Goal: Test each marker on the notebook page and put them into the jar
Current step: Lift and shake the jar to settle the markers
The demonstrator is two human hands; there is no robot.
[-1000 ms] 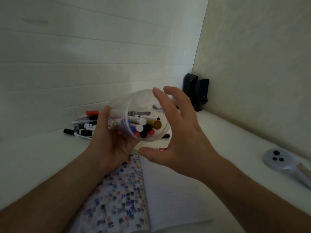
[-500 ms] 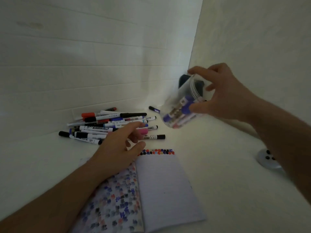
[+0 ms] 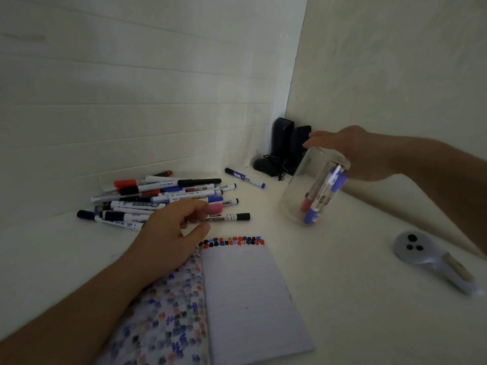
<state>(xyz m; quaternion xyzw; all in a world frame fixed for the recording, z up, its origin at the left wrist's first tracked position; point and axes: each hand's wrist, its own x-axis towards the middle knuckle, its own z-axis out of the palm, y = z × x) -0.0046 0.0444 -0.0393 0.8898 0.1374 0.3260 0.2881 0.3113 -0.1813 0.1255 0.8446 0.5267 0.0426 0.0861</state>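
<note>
A dim corner: white panelled walls meet over a pale, smooth desk. Against the back wall lies a loose pile of markers, well over a dozen by my count (they overlap too much for an exact number), slim plastic barrels, mostly white, with caps in black, blue, red and one pink. One more marker, blue-capped, lies alone nearer the corner. The frontmost of the pile, a black-capped marker, reads "WHITEBOARD" along its barrel; the other labels are too small to read.

The left hand hovers at the near edge of the pile, fingers loosely curled and close to the pink cap; whether they actually pinch anything I cannot tell. The right hand grips one clear cylindrical jar by its mouth, tilted, its base at or just above the desk. Inside I can make out about four markers, blue and red caps showing.

One notebook lies open in front, a lined white page on the right and a cover with small blue, black and red blotches on the left. A grey handheld controller with three dark buttons rests at right. Two dark upright boxes stand in the corner.
</note>
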